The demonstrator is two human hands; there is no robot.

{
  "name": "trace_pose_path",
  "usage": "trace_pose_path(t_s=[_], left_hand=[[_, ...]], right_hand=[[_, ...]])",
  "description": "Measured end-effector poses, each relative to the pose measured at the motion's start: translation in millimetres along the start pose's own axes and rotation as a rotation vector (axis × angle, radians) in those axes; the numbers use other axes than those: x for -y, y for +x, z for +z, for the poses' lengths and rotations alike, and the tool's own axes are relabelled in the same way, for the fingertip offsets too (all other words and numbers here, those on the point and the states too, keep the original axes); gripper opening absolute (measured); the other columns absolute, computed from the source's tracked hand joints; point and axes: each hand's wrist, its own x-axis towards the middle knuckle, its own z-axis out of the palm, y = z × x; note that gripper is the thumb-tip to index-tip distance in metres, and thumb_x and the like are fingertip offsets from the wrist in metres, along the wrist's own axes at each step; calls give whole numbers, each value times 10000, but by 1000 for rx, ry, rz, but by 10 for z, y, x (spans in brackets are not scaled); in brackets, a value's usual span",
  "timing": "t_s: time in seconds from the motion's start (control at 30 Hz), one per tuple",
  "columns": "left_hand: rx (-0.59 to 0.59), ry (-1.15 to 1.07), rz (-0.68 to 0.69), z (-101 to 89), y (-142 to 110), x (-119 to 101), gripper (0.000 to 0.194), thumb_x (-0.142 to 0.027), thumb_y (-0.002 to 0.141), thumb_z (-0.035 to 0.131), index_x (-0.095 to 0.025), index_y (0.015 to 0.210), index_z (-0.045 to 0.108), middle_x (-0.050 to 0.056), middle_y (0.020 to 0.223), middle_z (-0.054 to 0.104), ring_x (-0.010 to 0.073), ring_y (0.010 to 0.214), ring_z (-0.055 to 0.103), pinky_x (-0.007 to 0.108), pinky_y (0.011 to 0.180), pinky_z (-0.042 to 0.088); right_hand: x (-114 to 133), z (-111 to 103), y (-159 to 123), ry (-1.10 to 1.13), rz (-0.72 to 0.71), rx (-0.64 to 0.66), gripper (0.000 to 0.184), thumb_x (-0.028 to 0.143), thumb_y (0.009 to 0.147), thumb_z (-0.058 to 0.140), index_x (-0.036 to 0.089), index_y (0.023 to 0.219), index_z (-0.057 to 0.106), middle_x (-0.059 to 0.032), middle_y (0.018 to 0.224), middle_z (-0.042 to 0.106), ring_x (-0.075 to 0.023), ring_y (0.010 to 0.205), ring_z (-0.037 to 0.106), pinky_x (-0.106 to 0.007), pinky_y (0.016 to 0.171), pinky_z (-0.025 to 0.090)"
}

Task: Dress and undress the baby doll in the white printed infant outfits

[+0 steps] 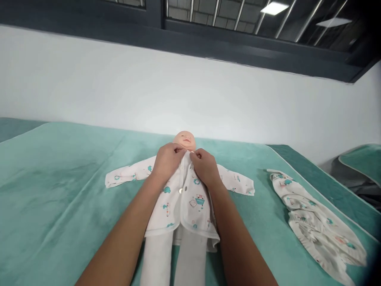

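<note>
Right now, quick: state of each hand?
Left hand: closed, pinching the printed shirt near its neckline.
Right hand: closed, pinching the opposite front edge.

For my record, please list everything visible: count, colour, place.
doll: one, pinkish, centre
printed jacket: one, white, on doll
trousers: one pair, white, below jacket
printed garment: one, white, right
blanket: one, green, underneath
cloth strips: two, dark green, sides
draped cloth: one, green, far right
dark pile: unclear, blackish, far right
wall: one, white, behind
barred window: one, dark, top
bright panels: two, white, window
forearms: two, bare, below
left hand: one, bare, pinching jacket's neck
right hand: one, bare, pinching jacket's neck
</note>
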Motion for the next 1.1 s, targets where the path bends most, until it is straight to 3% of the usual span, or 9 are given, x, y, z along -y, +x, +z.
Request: trace_pose_path(t_s=[0.13,0.33,0.43,0.57,0.7,0.8,0.9,1.0,1.1], left_hand=[[23,-97,-53,-39,-36,37,173,-342,813,603,-214,796,719,11,886,733,170,770,616,279,695,423],[19,-324,-126,-52,-46,44,219,-378,827,614,-184,822,715,-9,643,627,129,605,532,254,617,401],[12,-350,-99,-22,-48,49,187,-336,838,608,-188,863,720,13,768,692,148,718,610,263,701,450],[-124,-253,3,12,-53,75,207,-235,859,568,-213,1010,708,33,1037,736,172,976,653,299,899,470],[-189,-227,50,30,-75,114,230,-195,875,515,-204,1028,688,34,1030,740,172,984,659,309,913,477],[-225,-159,55,19,-136,166,231,-213,889,489,-199,998,692,31,1017,739,179,963,659,308,884,485],[-230,-10,59,-22,-256,289,273,-268,915,461,-204,1025,703,40,1055,736,205,987,655,338,904,484],[-278,134,92,-74,-423,488,346,-324,953,404,-192,1073,700,69,1133,718,231,1095,630,370,986,454],[-300,306,139,-127,-609,684,422,-333,991,311,-183,1182,657,84,1261,668,236,1261,541,420,1104,353]], right_hand=[[39,26,56,222,-63,-42,226,382,862,516,217,708,533,63,638,509,-126,627,446,-250,607,337],[78,29,61,285,-85,50,233,411,859,557,208,750,591,63,631,512,-121,621,442,-252,608,354],[45,14,70,276,-108,25,238,396,877,534,205,800,654,28,756,625,-145,736,534,-266,697,401],[-3,23,68,315,-174,8,224,349,883,525,210,874,700,-11,951,697,-173,894,601,-290,825,440],[4,53,-25,283,-219,9,209,306,884,523,218,966,694,-26,1012,696,-181,922,620,-318,859,468],[44,55,-184,175,-280,-15,249,266,902,499,226,1076,673,-41,1114,682,-207,1066,589,-373,974,436],[36,32,-434,150,-290,23,325,306,934,500,239,1228,621,-48,1307,615,-217,1243,513,-407,1083,375],[-68,-5,-778,197,-253,83,442,393,969,474,283,1396,500,-11,1536,406,-205,1424,337,-424,1180,275],[-212,-62,-1183,226,-215,125,519,426,1001,406,333,1506,330,42,1627,193,-183,1503,147,-440,1234,163]])
